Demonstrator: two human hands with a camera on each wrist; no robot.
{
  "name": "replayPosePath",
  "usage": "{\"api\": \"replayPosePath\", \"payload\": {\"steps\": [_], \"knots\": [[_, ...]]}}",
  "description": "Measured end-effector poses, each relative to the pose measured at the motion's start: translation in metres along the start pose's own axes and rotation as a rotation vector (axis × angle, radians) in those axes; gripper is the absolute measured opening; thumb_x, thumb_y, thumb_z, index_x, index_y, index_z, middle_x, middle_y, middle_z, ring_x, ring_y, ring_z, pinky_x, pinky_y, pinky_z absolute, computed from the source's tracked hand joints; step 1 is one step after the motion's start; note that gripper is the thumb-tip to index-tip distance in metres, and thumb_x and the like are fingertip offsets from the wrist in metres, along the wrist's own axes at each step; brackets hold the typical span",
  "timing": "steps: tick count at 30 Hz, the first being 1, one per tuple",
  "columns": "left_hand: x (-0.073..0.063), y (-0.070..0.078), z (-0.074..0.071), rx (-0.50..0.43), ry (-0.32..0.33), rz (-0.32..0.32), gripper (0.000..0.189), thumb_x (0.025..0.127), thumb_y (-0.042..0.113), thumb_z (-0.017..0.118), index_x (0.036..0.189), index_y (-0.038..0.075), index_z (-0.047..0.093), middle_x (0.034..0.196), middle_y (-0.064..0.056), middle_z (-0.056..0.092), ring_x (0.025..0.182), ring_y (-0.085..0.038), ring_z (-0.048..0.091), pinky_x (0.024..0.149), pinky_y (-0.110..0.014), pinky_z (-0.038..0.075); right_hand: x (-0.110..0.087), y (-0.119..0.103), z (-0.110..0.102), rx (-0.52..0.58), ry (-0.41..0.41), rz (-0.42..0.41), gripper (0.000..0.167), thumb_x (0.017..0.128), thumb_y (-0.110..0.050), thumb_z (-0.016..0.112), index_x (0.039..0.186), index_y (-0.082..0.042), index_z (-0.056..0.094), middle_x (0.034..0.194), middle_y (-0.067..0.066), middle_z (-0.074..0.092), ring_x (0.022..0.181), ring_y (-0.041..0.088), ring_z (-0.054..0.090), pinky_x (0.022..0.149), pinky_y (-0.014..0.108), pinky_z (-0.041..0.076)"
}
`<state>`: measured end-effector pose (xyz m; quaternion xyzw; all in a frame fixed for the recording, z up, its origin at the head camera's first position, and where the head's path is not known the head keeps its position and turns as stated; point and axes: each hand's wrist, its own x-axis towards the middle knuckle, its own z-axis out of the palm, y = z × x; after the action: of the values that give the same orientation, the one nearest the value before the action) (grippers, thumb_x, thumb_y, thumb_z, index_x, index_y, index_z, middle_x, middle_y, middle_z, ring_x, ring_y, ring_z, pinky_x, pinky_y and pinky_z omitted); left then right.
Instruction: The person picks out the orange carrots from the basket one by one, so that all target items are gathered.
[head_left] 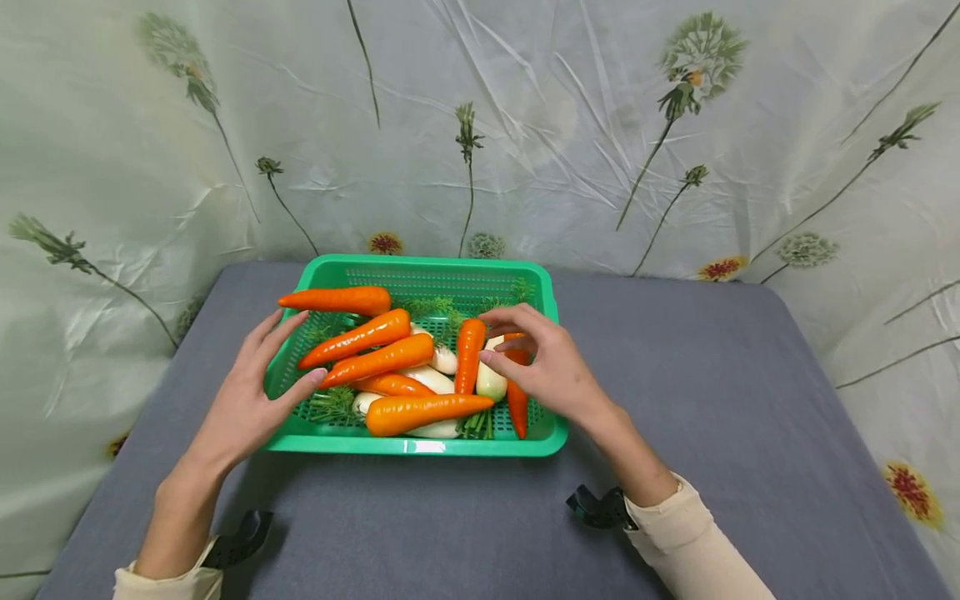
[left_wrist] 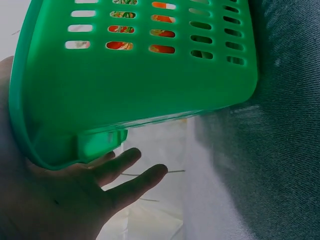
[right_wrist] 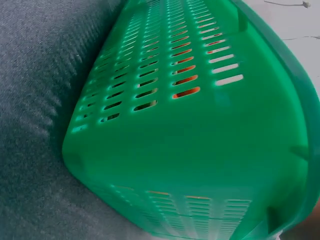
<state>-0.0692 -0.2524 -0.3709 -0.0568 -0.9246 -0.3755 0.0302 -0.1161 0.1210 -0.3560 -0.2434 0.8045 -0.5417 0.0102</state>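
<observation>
A green plastic basket (head_left: 408, 447) holds several orange carrots (head_left: 382, 360) and several white radishes (head_left: 491, 381). My left hand (head_left: 243, 400) is at the basket's left rim, fingers spread and thumb tip beside a carrot's pointed end. In the left wrist view, fingers of that hand (left_wrist: 135, 187) extend past the outside of the basket wall (left_wrist: 125, 85). Over the basket's right part is my right hand (head_left: 551, 362), its thumb and fingers bent and apart above a radish and a carrot (head_left: 517, 408). The right wrist view shows mostly the basket's outer wall (right_wrist: 190, 135), with little of the hand.
The basket stands on a grey cloth-covered table (head_left: 675, 375), near its back edge. Behind hangs a pale curtain (head_left: 555, 167) printed with dandelions. Green leafy tops (head_left: 333, 406) lie among the vegetables. Dark straps (head_left: 600, 507) sit at both wrists.
</observation>
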Motion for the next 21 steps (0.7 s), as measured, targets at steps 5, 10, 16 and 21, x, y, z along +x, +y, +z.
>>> {"api": "replayPosePath", "payload": {"steps": [5, 10, 16, 21], "knots": [[-0.001, -0.002, 0.0, 0.005, -0.042, -0.013, 0.081, 0.099, 0.04, 0.068, 0.166, 0.039, 0.022, 0.176, -0.015, 0.009, 0.154, -0.055, 0.021, 0.104, -0.083, 0.024, 0.002, -0.001, 0.003, 0.053, -0.085, 0.036, 0.039, 0.093, -0.008, 0.077, 0.131, -0.008, 0.067, 0.128, 0.018, 0.065, 0.117, 0.037, 0.067, 0.094, 0.036, 0.059], [-0.004, -0.007, -0.001, 0.018, -0.079, -0.029, 0.089, 0.098, 0.04, 0.068, 0.168, 0.035, 0.014, 0.175, -0.02, 0.009, 0.155, -0.055, 0.018, 0.106, -0.082, 0.023, 0.003, -0.002, 0.008, 0.105, -0.174, 0.078, 0.043, 0.095, -0.008, 0.076, 0.135, -0.002, 0.063, 0.134, 0.021, 0.064, 0.121, 0.038, 0.065, 0.097, 0.043, 0.058], [-0.002, -0.008, -0.001, 0.037, -0.104, -0.064, 0.098, 0.096, 0.045, 0.071, 0.168, 0.036, 0.006, 0.175, -0.021, 0.008, 0.154, -0.056, 0.019, 0.105, -0.081, 0.025, 0.005, -0.003, 0.009, 0.105, -0.221, 0.101, 0.039, 0.095, -0.009, 0.075, 0.133, -0.005, 0.065, 0.131, 0.02, 0.066, 0.122, 0.034, 0.066, 0.095, 0.038, 0.059], [-0.005, -0.009, -0.003, 0.026, -0.112, -0.077, 0.104, 0.093, 0.044, 0.075, 0.169, 0.032, 0.004, 0.174, -0.023, 0.01, 0.152, -0.056, 0.022, 0.108, -0.079, 0.026, 0.008, -0.005, 0.013, 0.107, -0.274, 0.117, 0.04, 0.094, -0.009, 0.076, 0.133, -0.007, 0.065, 0.132, 0.02, 0.066, 0.121, 0.031, 0.066, 0.095, 0.036, 0.059]]}}
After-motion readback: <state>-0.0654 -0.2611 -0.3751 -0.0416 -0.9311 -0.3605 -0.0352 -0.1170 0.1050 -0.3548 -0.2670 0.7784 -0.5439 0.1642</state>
